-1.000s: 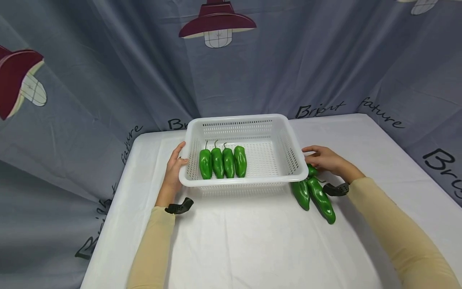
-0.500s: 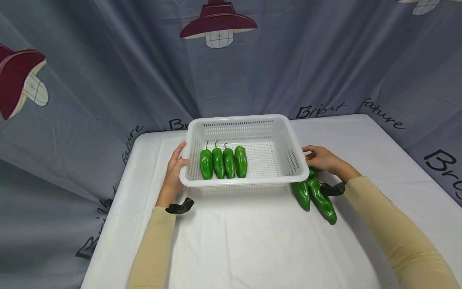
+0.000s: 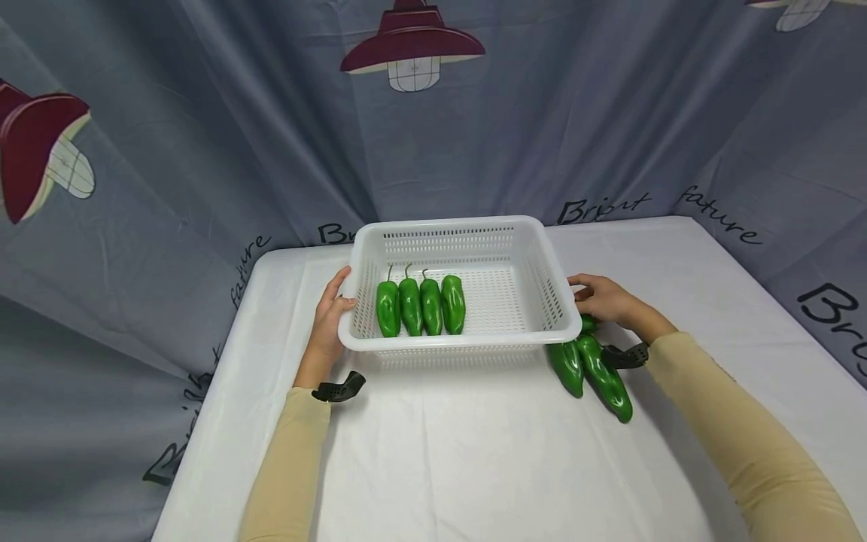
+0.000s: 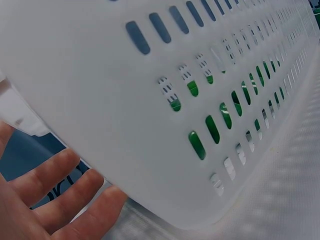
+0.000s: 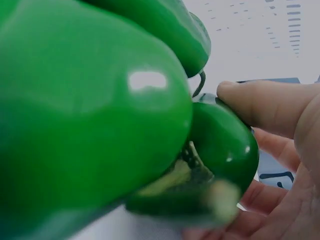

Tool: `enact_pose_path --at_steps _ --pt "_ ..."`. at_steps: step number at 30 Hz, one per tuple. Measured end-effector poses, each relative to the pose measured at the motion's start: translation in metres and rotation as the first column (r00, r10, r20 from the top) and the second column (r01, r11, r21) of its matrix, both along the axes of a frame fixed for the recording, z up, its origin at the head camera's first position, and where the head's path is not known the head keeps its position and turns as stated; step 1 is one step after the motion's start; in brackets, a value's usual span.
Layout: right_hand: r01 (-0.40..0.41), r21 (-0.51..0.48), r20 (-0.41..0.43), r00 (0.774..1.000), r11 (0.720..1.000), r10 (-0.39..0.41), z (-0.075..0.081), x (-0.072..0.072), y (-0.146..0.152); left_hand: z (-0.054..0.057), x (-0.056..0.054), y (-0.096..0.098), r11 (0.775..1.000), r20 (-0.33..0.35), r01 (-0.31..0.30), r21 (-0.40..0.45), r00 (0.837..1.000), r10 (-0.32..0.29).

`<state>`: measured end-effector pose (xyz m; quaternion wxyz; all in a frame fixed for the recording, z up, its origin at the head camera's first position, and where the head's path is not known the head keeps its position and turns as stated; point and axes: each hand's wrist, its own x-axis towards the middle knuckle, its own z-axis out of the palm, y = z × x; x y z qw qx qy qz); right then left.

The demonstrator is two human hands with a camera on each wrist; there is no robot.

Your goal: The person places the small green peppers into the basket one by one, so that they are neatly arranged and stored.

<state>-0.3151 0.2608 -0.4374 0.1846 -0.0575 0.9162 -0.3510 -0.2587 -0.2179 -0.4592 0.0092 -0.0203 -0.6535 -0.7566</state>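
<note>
A white perforated plastic basket (image 3: 457, 342) stands on the table, with several green peppers (image 3: 410, 307) lined up in its left half. My left hand (image 3: 327, 316) is at the basket's left end, its fairly straight fingers touching the outer wall in the left wrist view. Beside the right end, my right hand (image 3: 608, 299) holds a green pepper (image 5: 225, 145) between thumb and fingers. Two more green peppers (image 3: 603, 376) lie just in front of that hand. In the head view the basket and hand mostly hide the held pepper.
A white cloth covers the table (image 3: 433, 444). Grey-blue curtains (image 3: 284, 135) printed with red lamps hang behind and at the sides. A black wrist camera (image 3: 339, 387) sits on the left wrist, and another (image 3: 626, 355) on the right.
My right wrist has shifted slightly left over the peppers since the earliest frame. The left hand and the basket keep their places; the whole view drifts a little.
</note>
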Motion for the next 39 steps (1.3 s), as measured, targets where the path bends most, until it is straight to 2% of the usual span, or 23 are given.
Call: enact_pose_path --at_steps 11,25,34,39 --pt "0.041 -0.102 0.073 0.997 0.994 -0.034 0.005 0.000 0.005 0.000 -0.001 0.000 1.000 0.006 -0.003 -0.009 1.000 0.003" --pt "0.131 -0.136 0.074 0.990 0.982 -0.122 0.011 -0.002 0.018 -0.001 0.000 0.000 1.000 0.015 -0.020 -0.017 1.000 0.020" --pt "0.146 -0.116 0.051 0.989 0.982 -0.141 0.014 -0.005 0.020 -0.001 -0.001 0.000 1.000 0.015 -0.021 -0.007 1.000 0.021" --pt "0.135 -0.139 0.069 0.990 0.981 -0.126 0.018 -0.005 0.020 -0.001 -0.001 0.001 1.000 0.011 -0.027 -0.007 1.000 0.027"
